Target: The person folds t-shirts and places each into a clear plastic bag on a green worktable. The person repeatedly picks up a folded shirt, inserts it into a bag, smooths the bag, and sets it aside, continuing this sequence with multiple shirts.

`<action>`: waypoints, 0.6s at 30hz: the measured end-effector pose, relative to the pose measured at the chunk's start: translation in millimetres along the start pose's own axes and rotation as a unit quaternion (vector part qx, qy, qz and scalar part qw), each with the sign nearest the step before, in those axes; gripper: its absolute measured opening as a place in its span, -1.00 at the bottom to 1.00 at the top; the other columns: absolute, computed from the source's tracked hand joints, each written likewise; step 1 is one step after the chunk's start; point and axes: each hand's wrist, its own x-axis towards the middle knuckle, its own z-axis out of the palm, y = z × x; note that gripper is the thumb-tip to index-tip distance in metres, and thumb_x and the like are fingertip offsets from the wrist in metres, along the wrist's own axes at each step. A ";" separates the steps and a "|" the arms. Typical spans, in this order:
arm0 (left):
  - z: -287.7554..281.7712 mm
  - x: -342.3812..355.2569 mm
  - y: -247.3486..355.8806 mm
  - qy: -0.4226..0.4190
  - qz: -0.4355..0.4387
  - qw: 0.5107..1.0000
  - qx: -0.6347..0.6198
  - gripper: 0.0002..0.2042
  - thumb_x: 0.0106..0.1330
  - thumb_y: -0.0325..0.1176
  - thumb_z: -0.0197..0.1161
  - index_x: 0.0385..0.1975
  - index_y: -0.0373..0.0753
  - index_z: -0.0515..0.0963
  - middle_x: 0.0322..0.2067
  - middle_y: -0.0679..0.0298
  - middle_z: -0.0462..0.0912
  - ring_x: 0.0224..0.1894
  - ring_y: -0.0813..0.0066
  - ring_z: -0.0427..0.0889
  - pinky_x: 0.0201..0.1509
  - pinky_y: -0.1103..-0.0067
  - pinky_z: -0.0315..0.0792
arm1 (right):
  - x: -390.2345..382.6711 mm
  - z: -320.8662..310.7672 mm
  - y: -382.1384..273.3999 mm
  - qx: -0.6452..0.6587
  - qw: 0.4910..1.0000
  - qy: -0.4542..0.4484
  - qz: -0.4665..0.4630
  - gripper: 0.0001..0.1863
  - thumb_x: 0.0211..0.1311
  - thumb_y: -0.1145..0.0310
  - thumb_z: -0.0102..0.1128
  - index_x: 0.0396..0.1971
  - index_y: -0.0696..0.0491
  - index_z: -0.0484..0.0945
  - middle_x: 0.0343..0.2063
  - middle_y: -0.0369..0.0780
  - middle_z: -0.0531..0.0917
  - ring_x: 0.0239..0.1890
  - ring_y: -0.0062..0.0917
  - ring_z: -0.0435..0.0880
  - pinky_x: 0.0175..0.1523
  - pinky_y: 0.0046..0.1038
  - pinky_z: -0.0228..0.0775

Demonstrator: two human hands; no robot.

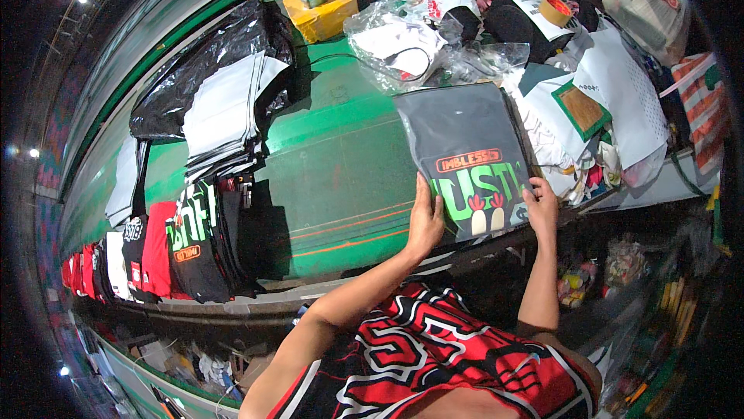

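A folded dark grey T-shirt (461,126) with a bright green and orange print lies in front of me on the green table (341,148). My left hand (426,221) is at its lower left edge, the fingers along the side and the thumb near the print. At its right edge my right hand (542,208) grips with bent fingers. The shirt's underside and the fingertips beneath it are hidden. Left of the shirt stands a stack of folded black shirts (203,256) with a similar print.
White sheets (221,105) lie on black plastic bags (167,105) at the left. A yellow box (319,20) stands at the back. Clear plastic bags (395,51), papers (620,93) and an orange tape roll (555,10) crowd the right. Red folded shirts (160,248) line the left front edge.
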 end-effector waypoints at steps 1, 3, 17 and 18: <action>5.9 2.8 1.2 0.000 -0.013 1.000 -0.024 -0.34 0.54 -0.44 0.02 0.53 -0.48 -0.09 0.54 -0.23 -0.04 0.60 -0.06 -0.05 0.64 0.36 -0.11 | 2.9 -2.8 3.1 0.002 1.000 0.011 -0.005 -0.66 0.28 0.49 0.34 0.05 0.15 0.57 -0.43 -0.31 0.61 -0.40 -0.61 0.54 -0.25 -0.49 0.40; 15.8 4.8 3.9 -0.002 -0.028 0.999 -0.018 -0.34 0.53 -0.44 0.02 0.53 -0.49 -0.09 0.54 -0.23 -0.05 0.61 -0.10 -0.09 0.65 0.34 -0.15 | 11.7 -8.7 10.7 0.006 1.000 0.025 -0.006 -0.66 0.26 0.55 0.34 0.04 0.15 0.58 -0.43 -0.30 0.62 -0.39 -0.60 0.57 -0.24 -0.48 0.42; -171.8 42.4 -83.5 0.204 0.093 0.959 0.175 -0.64 0.18 -0.58 0.31 0.01 -0.32 0.51 0.03 -0.07 0.50 0.15 -0.13 0.48 0.28 0.23 0.39 | -53.2 56.2 -119.1 -0.113 0.925 0.138 -0.336 -0.81 0.17 0.56 0.30 -0.20 0.16 0.61 -0.15 -0.09 0.63 0.01 -0.13 0.56 0.19 -0.14 0.35; -207.1 51.6 -95.9 0.236 0.073 0.944 0.219 -0.65 0.13 -0.59 0.32 -0.04 -0.31 0.53 -0.01 -0.07 0.51 0.11 -0.14 0.48 0.24 0.21 0.41 | -65.8 73.8 -135.6 -0.101 0.918 0.118 -0.364 -0.82 0.18 0.56 0.29 -0.20 0.16 0.61 -0.17 -0.09 0.64 0.01 -0.15 0.57 0.19 -0.15 0.36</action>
